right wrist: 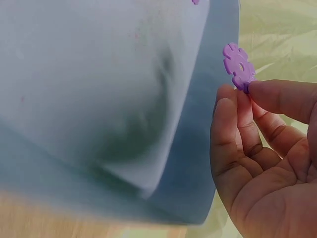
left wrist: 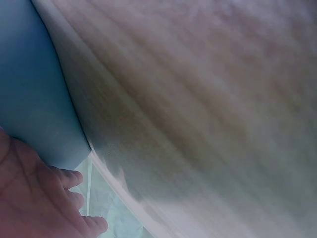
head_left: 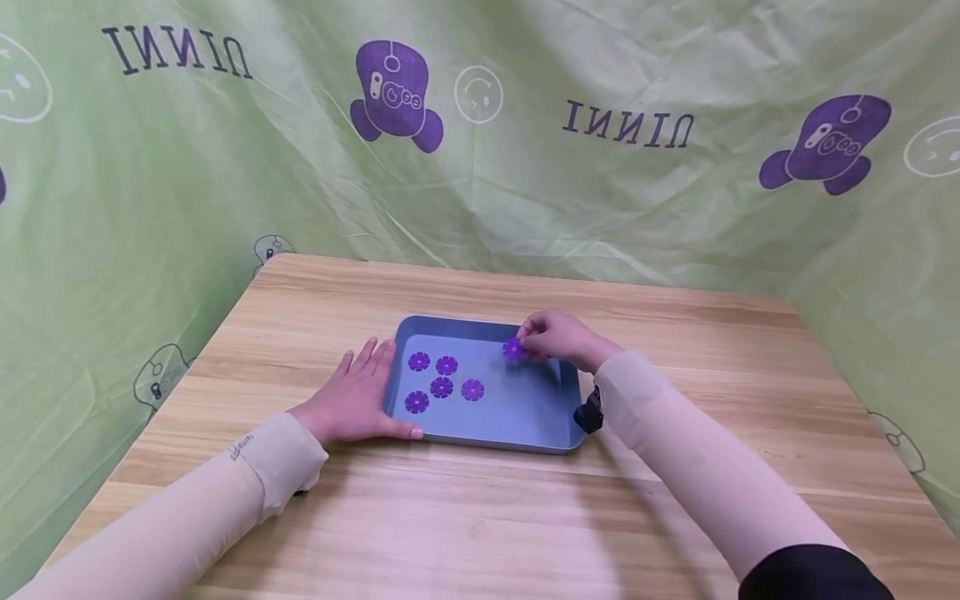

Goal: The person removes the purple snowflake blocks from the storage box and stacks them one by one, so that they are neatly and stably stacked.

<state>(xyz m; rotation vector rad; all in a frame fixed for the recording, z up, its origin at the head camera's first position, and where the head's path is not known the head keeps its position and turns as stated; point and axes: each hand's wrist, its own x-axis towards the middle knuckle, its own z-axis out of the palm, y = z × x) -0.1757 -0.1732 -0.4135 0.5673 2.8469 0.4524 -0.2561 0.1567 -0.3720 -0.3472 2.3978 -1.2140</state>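
Between thumb and fingers, my right hand (head_left: 564, 339) pinches a purple snowflake disc (head_left: 513, 349) above the far right part of a blue-grey tray (head_left: 517, 446). The right wrist view shows this notched disc (right wrist: 237, 65) held at its edge, raised over the tray's side. My left hand (head_left: 360, 407) lies spread at the tray's left end, its fingers along the wall and its thumb by the near left corner. Several more purple discs (head_left: 442, 387) lie flat and apart in the tray's left half.
The tray stands on a wood-grain table (head_left: 480, 517). Behind and beside the table hangs a green printed cloth (head_left: 525, 200). A black device (head_left: 590, 412) sits at the right wrist, near the tray's right rim.
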